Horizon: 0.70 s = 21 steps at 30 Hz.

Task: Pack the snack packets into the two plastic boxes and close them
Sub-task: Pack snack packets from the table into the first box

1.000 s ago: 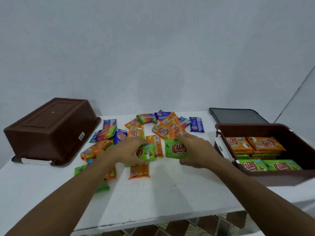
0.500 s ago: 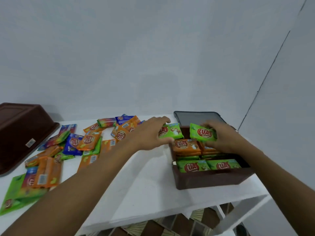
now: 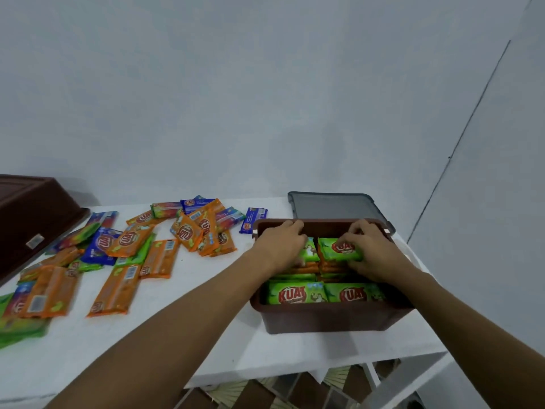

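Note:
An open brown plastic box (image 3: 324, 318) stands on the right of the white table, holding stacked green and orange snack packets (image 3: 298, 293). Both my hands are inside its far half. My left hand (image 3: 283, 246) grips a green packet (image 3: 309, 250) and lays it on the left stack. Beside it, my right hand (image 3: 368, 252) pinches another green packet (image 3: 339, 249) on the right stack. A second brown box (image 3: 32, 219) lies upside down at the far left. Loose orange, blue and green packets (image 3: 132, 249) are scattered between the boxes.
A dark grey lid (image 3: 333, 206) lies flat behind the open box. The white table (image 3: 182, 329) ends close to the box's right side, next to the wall corner. Patterned floor and a table frame (image 3: 407, 376) show below the front edge.
Each hand carried a green packet from the pile over to the open box and lowered it onto the far stacks. The view swung right with them.

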Motion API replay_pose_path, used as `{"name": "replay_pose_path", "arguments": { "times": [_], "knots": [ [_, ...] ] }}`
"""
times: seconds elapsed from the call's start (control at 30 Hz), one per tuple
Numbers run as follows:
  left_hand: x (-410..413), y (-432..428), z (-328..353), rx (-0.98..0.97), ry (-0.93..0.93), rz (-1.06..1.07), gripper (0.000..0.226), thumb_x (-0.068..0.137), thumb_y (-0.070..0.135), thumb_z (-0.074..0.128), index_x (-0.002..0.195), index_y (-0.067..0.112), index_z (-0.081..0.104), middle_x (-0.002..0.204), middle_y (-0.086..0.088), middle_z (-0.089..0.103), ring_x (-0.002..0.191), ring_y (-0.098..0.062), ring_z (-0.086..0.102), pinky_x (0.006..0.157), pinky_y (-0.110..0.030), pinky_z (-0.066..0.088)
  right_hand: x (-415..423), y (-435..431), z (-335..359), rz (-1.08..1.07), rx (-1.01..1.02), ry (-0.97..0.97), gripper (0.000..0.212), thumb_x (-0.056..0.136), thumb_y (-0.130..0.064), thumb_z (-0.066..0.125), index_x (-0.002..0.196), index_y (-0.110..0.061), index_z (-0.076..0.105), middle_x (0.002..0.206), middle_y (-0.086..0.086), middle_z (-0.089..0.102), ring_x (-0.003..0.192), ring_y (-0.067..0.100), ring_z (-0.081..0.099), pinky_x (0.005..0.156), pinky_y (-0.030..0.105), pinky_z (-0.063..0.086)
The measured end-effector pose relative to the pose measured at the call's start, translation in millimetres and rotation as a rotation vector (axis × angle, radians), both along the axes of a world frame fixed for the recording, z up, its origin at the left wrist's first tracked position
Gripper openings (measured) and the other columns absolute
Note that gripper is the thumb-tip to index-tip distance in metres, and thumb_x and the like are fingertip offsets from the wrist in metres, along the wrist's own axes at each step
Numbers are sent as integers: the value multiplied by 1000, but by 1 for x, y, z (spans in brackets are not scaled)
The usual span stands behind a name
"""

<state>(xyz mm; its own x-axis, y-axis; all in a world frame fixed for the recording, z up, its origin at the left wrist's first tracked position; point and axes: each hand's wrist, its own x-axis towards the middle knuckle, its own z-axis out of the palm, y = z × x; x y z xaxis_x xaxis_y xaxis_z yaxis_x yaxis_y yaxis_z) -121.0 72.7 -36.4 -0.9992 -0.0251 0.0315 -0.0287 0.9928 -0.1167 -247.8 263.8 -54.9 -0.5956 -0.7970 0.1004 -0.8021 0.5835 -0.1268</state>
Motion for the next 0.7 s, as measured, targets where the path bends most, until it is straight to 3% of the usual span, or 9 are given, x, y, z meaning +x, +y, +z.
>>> {"name": "replay_pose_path", "arguments": {
  "times": [0.17, 0.33, 0.5, 0.6, 0.7],
  "knots": [
    [-7, -6, 2, -48, -81, 8, 65, 82, 50, 69, 134, 16, 50, 127, -4, 47, 118, -24, 48, 81, -40, 47, -2, -4, 0, 40, 50, 99, 48, 77, -31, 73, 119, -37, 52, 122, -7, 49, 112, 17, 45, 87, 37, 47],
    [-8, -6, -2, -103, -31, 4, 67, 79, 43, 74, 133, 15, 47, 125, -5, 49, 115, -25, 50, 79, -40, 48, -3, -3, -2, 35, 57, 136, 50, 79, -34, 72, 124, -35, 51, 124, -5, 50, 114, 18, 45, 88, 37, 44],
    [0, -15, -3, 10, -10, 0, 62, 78, 54, 70, 125, 17, 54, 119, -2, 55, 109, -22, 55, 85, -41, 51, 3, -8, 3, -8, 94, 85, 52, 78, -52, 65, 126, -34, 52, 126, -7, 48, 117, 17, 43, 95, 41, 39],
    [16, -27, 0, 110, 38, -20, 53, 86, 58, 58, 122, 18, 58, 118, 0, 61, 108, -19, 56, 91, -40, 48, 11, -17, 5, -5, 11, 64, 38, 84, -43, 59, 121, -33, 58, 123, -7, 51, 116, 17, 44, 93, 43, 39],
    [43, -47, -6, 174, 246, -9, 42, 93, 49, 49, 118, 18, 62, 118, 1, 61, 112, -17, 52, 99, -37, 39, 27, -37, 10, 44, -174, -5, 24, 86, -31, 60, 110, -30, 63, 113, -6, 59, 108, 17, 49, 91, 46, 43]
  ]
}}
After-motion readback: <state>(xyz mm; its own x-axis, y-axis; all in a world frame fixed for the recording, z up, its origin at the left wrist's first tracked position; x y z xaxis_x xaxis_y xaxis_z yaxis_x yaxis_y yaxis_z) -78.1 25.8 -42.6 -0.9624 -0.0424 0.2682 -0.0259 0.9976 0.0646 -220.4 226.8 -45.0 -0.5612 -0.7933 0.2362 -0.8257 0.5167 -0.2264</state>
